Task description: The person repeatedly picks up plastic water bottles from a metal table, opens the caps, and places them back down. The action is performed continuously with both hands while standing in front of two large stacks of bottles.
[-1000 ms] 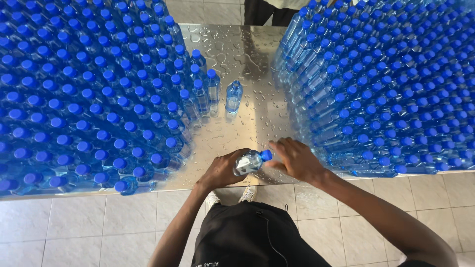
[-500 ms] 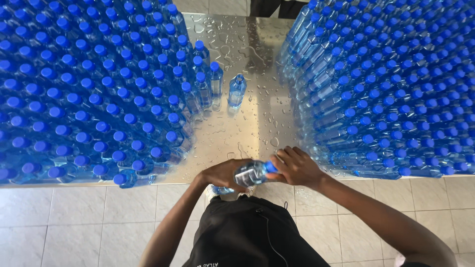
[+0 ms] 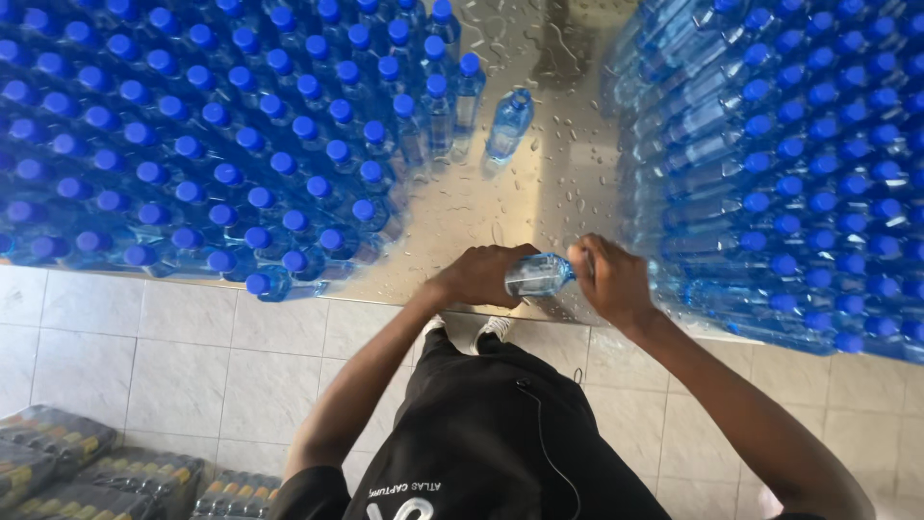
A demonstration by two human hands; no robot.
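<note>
Standing in tight rows on the left, a mass of clear plastic water bottles with blue caps covers that part of the wet, shiny metal table, and shrink-wrapped packs lie on the pale tiled floor below its edge. Farther in, a single clear bottle with a blue cap stands alone on the bare strip of metal. At the table's near edge the left hand reaches forward from a bent arm, fingers curled firmly around the body of a small clear plastic bottle lying sideways in the air between both hands. Just beside it the right hand is closed over the bottle's neck end, wrist cocked, forearm running down to the lower right. Beyond it a second stack of blue-capped bottles lying on their sides fills the right.
</note>
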